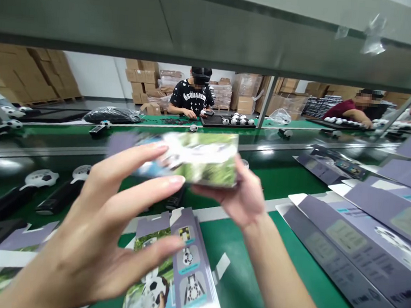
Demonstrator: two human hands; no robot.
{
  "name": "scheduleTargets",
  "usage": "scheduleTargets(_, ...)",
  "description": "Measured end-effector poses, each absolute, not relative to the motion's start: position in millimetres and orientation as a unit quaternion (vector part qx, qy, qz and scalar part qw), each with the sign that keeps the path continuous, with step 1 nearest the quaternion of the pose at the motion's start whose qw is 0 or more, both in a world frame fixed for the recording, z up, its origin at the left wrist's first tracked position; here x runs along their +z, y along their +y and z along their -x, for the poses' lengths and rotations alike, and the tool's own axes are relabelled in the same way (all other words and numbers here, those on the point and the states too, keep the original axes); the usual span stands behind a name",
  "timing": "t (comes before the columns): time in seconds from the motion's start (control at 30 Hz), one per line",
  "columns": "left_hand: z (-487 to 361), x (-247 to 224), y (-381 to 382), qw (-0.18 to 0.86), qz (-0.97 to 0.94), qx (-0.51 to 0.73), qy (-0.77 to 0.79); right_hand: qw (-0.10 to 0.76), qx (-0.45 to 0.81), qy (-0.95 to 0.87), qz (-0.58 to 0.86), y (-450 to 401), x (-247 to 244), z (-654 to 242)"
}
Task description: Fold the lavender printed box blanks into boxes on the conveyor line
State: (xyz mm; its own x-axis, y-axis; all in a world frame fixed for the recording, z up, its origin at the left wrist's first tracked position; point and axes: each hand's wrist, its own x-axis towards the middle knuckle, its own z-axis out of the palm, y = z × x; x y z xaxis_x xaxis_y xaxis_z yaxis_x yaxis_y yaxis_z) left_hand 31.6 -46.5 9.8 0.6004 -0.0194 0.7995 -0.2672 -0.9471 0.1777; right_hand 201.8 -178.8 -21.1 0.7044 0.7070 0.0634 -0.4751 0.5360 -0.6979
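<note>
A printed card box (201,158) is held up in the air at the centre of the view, above the green conveyor belt (246,271) and clear of everything on it. Its picture of grass and white is blurred, so the print can't be read. It looks light and fairly stiff, though thin card like this would likely dent if squeezed across its broad faces, so its short ends look like the safest places to hold. The long axis runs left to right, roughly level, with a broad printed face turned toward the wearer.

The right hand (234,196) grasps the right end from below and behind, its fingers mostly hidden by the box. The left hand (89,225) is spread open at near left, with its fingers (155,155) reaching over the box's left end, while the thumb (162,250) sits well below it, not touching (whether this hand bears any weight is impossible to tell).

Beneath the box lies a stack of unfolded card blanks (182,266), showing football pictures. More lavender-grey blanks (363,233) fan out along the right. Black-handled items with football-patterned heads (41,179) lie on the belt at left, and a co-worker (192,96) works at a far bench.
</note>
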Motion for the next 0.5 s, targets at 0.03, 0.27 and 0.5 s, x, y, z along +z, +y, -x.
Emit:
scheduleTargets(0.03,-31.8,9.7,-42.9,0.110,-0.892,0.429,-0.089,0.894,0.289,-0.120,0.321,-185.8,-27.2,-220.9)
scheduleTargets(0.27,-54.7,-22.8,-2.1,0.132,-0.960,-0.052,0.241,0.904,0.104,0.026,0.414,-242.8,-86.0,-324.0)
scheduleTargets(0.5,-73.1,-49.5,-5.5,0.090,-0.921,-0.186,0.329,0.571,0.295,-0.190,0.742,-186.3,-74.6,-254.8)
